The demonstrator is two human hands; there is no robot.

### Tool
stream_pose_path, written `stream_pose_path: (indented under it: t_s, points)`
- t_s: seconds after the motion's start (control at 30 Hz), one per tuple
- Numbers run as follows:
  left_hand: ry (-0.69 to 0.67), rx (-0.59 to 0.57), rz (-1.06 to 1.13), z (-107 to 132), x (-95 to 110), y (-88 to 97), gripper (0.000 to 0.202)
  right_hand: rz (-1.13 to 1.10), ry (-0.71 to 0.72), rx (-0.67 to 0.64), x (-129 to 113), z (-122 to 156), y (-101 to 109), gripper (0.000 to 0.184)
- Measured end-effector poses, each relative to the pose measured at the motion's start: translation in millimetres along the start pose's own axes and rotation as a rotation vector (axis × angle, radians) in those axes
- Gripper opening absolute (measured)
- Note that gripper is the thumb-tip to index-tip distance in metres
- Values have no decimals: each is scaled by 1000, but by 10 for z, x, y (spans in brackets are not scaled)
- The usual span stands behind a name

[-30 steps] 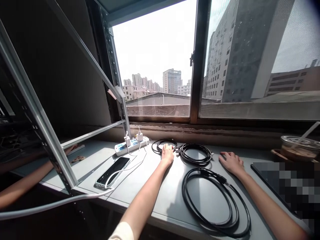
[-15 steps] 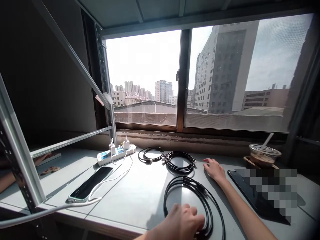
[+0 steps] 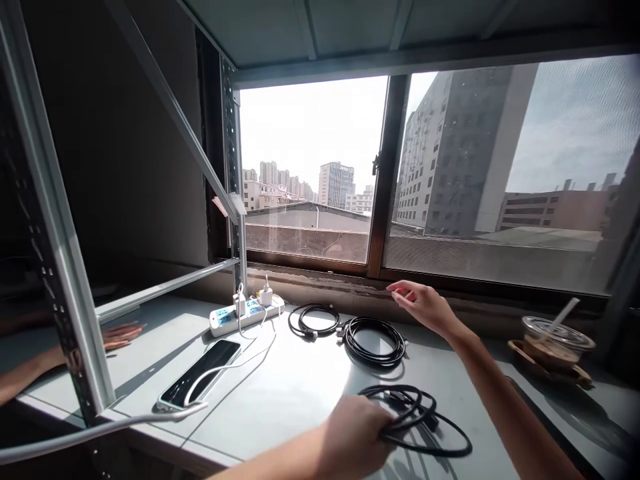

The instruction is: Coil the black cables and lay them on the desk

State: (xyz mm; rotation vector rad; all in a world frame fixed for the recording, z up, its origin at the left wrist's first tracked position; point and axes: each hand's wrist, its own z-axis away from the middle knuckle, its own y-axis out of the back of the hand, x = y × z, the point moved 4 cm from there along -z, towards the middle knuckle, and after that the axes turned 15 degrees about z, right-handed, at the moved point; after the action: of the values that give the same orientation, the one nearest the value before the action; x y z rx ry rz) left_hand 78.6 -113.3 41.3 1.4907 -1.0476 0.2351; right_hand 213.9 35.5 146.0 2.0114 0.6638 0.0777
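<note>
L hand [image 3: 357,433] grips the big black rubbery cable coil [image 3: 417,420], lifted at smooth grey worktop [image 3: 300,393] front edge. R hand [image 3: 423,303] wide open, hovering near window sill. Bare room mid-worktop; two smaller coils [image 3: 375,340] toward back edge.

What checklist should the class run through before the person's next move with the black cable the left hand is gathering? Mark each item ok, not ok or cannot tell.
1. Left hand has closed on the large black cable coil: ok.
2. Coil gathered neatly: not ok, loops spread loose to the right.
3. Right hand free: ok, raised, open and holding nothing.
4. Two smaller coils out of the way: ok, lying nearer the window.
5. Iced drink clear of the cable: ok, far right.
6. Cable ends unplugged: cannot tell.
</note>
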Motion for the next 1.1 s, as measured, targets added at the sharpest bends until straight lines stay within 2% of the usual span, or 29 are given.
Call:
stream_pose_path:
  t_s: [0.1,0.17,0.23,0.3,0.33,0.47,0.57,0.67,0.8,0.87,0.93,1.03,1.1]
  points:
    - [205,243,593,-189,195,587,36,-309,119,237,-386,23,589,33]
    - [250,245,871,-302,357,867,38,-391,84,413,-547,143,841,34]
    - [253,173,1132,-415,516,1049,39,-339,-18,561,-640,273,961,37]
    - [227,124,1290,-530,648,1159,39,-291,-95,599,-689,349,978,42]
    - [200,124,1315,-589,702,1196,39,-298,-103,567,-703,357,962,46]
    - [-3,272,1165,-766,880,1313,42,-455,16,299,-737,300,863,60]
    - [-143,380,1011,-791,989,1367,38,-470,19,217,-725,266,831,60]
    - [-200,390,880,-816,1021,1347,37,-477,65,189,-755,239,801,58]
    - [-196,333,779,-951,925,1252,50,-610,206,137,-824,206,746,44]
    - [-210,302,739,-1000,882,1242,55,-656,231,128,-813,184,724,40]
    - [-236,322,682,-989,865,1296,54,-680,215,140,-766,163,720,39]
    - [-265,407,593,-878,866,1460,47,-712,97,234,-623,153,780,39]
    - [-231,440,559,-807,842,1567,42,-761,-24,330,-495,181,860,35]
